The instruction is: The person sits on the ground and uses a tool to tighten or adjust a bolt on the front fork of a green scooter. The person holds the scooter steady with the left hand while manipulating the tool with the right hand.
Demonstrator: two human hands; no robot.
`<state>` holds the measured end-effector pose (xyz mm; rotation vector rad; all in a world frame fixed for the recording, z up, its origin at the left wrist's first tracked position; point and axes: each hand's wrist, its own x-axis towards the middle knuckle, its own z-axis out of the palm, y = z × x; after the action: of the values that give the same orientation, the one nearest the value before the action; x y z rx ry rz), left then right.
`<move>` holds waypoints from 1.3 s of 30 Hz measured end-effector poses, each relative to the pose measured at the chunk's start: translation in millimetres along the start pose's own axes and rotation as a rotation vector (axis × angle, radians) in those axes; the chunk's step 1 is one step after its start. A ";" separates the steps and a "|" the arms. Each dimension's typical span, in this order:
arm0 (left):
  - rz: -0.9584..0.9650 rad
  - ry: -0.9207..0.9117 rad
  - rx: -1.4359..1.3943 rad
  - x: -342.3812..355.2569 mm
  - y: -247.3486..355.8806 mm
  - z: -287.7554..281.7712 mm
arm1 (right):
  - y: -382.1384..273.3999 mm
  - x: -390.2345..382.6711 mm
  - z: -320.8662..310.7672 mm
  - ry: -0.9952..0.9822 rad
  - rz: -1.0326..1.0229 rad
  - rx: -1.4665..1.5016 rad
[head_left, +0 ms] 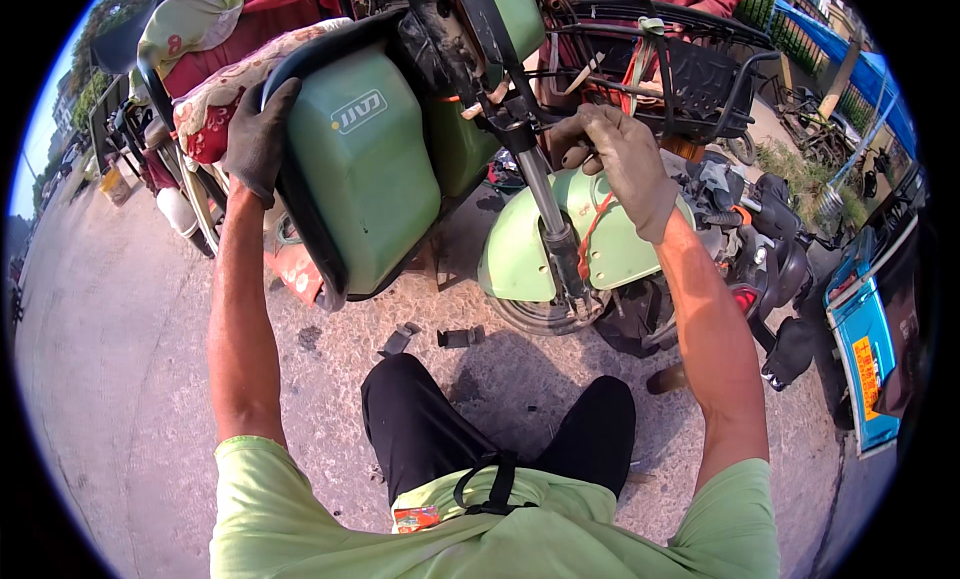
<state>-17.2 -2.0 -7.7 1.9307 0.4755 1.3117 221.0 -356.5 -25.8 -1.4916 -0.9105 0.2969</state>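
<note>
In front of me stands a light green tricycle with a front fork (540, 184) and a rounded green front fender (520, 249) over the wheel. My left hand (262, 139), in a dark glove, is wrapped round the black guard bar (305, 219) that edges a green front panel (362, 179). My right hand (620, 159), in a tan glove, is raised above the fender, just right of the fork. Its fingers are curled together; whatever they may hold is hidden. A thin red strap (597, 224) hangs over the fender below that hand.
A black wire basket (690, 79) is at the upper right. Two black brackets (460, 337) lie on the ground before my knees. Patterned fabric (235, 84) covers a seat at the upper left. On the right are a dark motorbike (770, 269) and a blue vehicle (868, 339).
</note>
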 end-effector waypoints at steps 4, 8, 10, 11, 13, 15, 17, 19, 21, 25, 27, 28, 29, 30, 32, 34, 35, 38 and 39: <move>-0.012 -0.004 0.018 -3.0 7.8 4.1 | -50.7 16.4 7.4 0.001 0.210 -0.414; 0.033 0.014 0.013 -3.0 3.1 5.1 | -53.7 54.8 18.8 -0.237 0.110 -1.476; 0.013 -0.002 -0.010 -9.4 10.0 9.9 | -67.0 52.6 36.5 -0.387 0.156 -1.722; 0.056 0.003 0.010 -5.9 5.6 7.2 | -67.4 55.5 45.5 -0.520 0.135 -1.942; 0.063 0.018 0.040 -2.2 -1.5 3.4 | -67.4 54.1 56.7 -0.585 0.070 -2.147; 0.104 0.029 0.052 -1.9 -5.8 -0.1 | -51.9 51.4 57.4 -0.330 0.005 -2.054; 0.089 0.012 0.026 -0.1 -6.5 0.3 | -38.0 45.4 52.8 -0.159 -0.137 -1.955; 0.107 0.006 0.036 -2.9 -7.1 3.8 | -26.5 41.1 43.1 0.005 -0.276 -1.839; 0.135 0.006 0.059 -0.1 -7.8 3.7 | -17.0 47.8 33.2 -0.036 -0.390 -1.832; 0.187 0.017 0.095 0.6 -10.6 -10.9 | 43.8 39.5 27.7 0.205 -0.593 -1.342; 0.238 -0.018 0.059 1.2 -11.7 -2.7 | 74.8 34.8 14.5 0.359 -0.827 -1.321; 0.265 -0.033 0.036 2.3 -11.1 4.2 | 76.9 35.1 5.8 0.394 -0.822 -1.330; 0.277 -0.045 0.032 1.7 -9.3 7.6 | 79.2 32.9 4.6 0.435 -0.809 -1.323; 0.262 -0.036 0.039 2.4 -9.4 5.9 | 82.9 33.0 8.0 0.424 -0.809 -1.311; 0.133 0.034 0.070 -4.9 -9.2 2.0 | 87.2 41.2 19.8 0.425 -0.816 -1.295; 0.066 0.076 0.072 -13.2 7.2 7.0 | 89.5 41.9 18.7 0.396 -0.789 -1.251; 0.052 0.075 0.069 -17.0 12.7 6.6 | 87.9 39.1 20.4 0.376 -0.770 -1.227; 0.024 0.066 0.085 -15.8 24.4 6.1 | 74.8 37.0 16.0 0.347 -0.766 -1.191; 0.035 0.057 0.074 -15.5 24.3 6.0 | 70.4 32.9 13.4 0.307 -0.749 -1.206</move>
<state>-20.5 -30.4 -0.5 1.9745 0.5273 1.3919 258.4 -316.1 -82.3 -1.9918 -1.3975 -1.1947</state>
